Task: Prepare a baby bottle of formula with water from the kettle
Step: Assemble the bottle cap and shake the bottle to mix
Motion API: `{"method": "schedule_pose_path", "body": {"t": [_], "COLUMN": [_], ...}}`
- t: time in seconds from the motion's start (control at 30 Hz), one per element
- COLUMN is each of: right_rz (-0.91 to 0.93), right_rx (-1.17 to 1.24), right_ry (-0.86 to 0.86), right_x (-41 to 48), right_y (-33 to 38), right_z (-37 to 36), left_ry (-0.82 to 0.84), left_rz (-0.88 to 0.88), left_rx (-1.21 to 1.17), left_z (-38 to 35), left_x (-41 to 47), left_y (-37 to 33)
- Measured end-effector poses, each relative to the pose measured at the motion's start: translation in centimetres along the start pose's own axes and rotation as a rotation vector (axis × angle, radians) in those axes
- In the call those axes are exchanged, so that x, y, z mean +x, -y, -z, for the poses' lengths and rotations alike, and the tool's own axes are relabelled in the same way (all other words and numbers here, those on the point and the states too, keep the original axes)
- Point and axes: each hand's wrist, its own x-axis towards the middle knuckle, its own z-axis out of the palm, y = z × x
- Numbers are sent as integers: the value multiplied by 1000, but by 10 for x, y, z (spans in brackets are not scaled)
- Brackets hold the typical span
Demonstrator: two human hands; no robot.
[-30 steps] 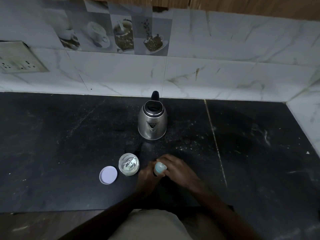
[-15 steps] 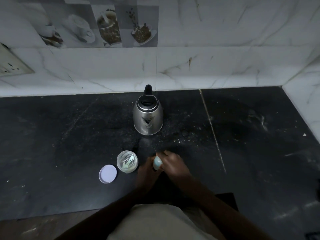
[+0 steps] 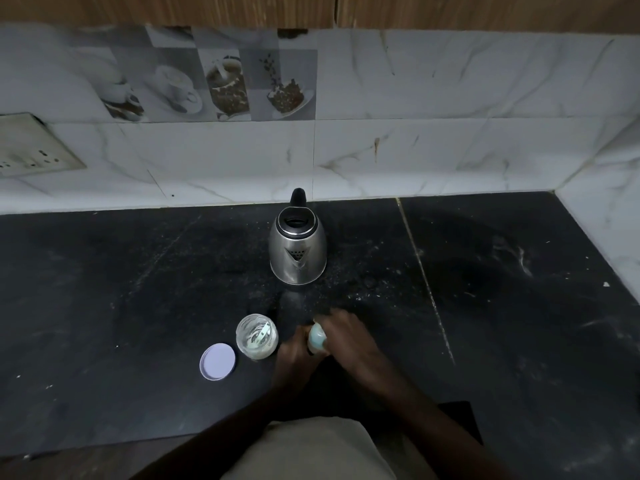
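Note:
A steel kettle (image 3: 298,249) with a black handle and an open top stands at the middle of the dark counter, its spout facing me. Nearer me, both hands close around a small baby bottle (image 3: 317,337) with a pale blue-green top; most of its body is hidden. My left hand (image 3: 294,358) grips it from the left and my right hand (image 3: 349,341) wraps over its top from the right. To the left stands an open clear jar (image 3: 257,336) with white powder and a scoop inside. Its round pale lid (image 3: 218,361) lies flat beside it.
The black stone counter (image 3: 138,289) is speckled with spilled powder around the kettle. White marble tile walls close the back and the right corner. A switch and socket plate (image 3: 31,145) sits on the wall at far left. The counter's front edge runs just below my forearms.
The view shifts between the frames. My hands stay on the bottle; the right hand has turned a little over its top. Kettle, jar and lid have not moved.

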Motion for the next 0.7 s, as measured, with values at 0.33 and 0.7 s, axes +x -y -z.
{"method": "schedule_pose_path", "body": {"t": [0.33,0.7], "right_rz": [-187,29], "right_rx": [-132,25], "right_ry": [3,-103], "right_x": [-4,-7], "right_y": [-4,-8], "right_z": [-18,-34], "left_ry": [-5,-24], "left_rz": [-204,-192], "left_rx": [200,116], "left_z": [-3,-4], "left_x": [6,7], "left_y": [3,7]}}
